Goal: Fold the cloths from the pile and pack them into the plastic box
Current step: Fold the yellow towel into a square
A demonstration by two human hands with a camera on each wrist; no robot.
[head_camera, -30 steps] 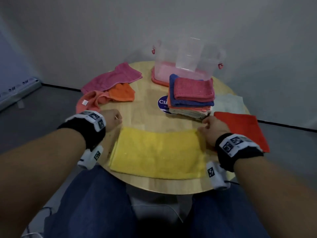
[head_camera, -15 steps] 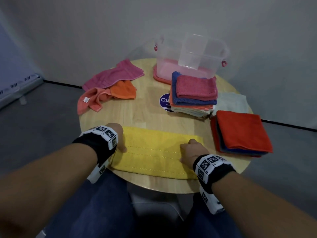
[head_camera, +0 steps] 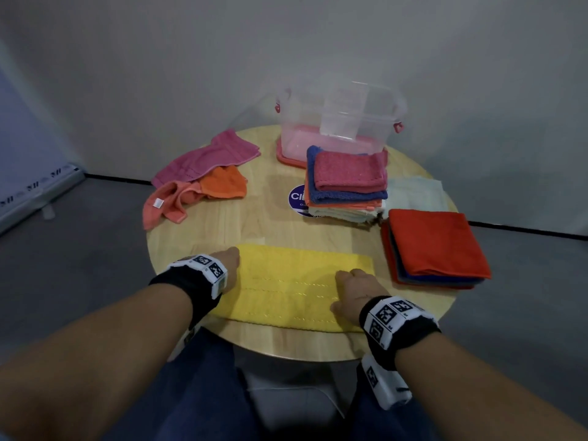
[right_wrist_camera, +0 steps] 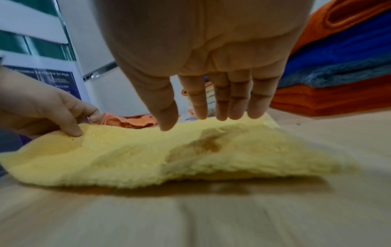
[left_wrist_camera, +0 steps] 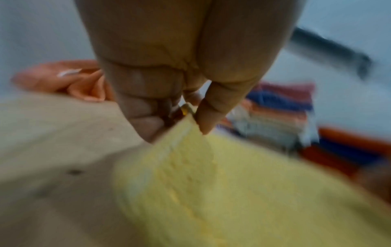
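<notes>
A: We have the yellow cloth (head_camera: pixel 286 288) folded to a strip at the table's (head_camera: pixel 254 224) near edge; two folded stacks (head_camera: pixel 346 186) wait beyond, loose cloths (head_camera: pixel 203 176) far left, and the plastic box (head_camera: pixel 340 122) holds none yet.

B: Our left hand (left_wrist_camera: pixel 169 100) pinches the strip's left end; our right hand (right_wrist_camera: pixel 211 83) hovers over its right part, fingers (right_wrist_camera: pixel 237 98) straight, barely touching.

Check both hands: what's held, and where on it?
Left hand pinches the yellow cloth at its left edge, thumb against curled fingers. Right hand holds nothing; its straight fingers hang over the cloth.
</notes>
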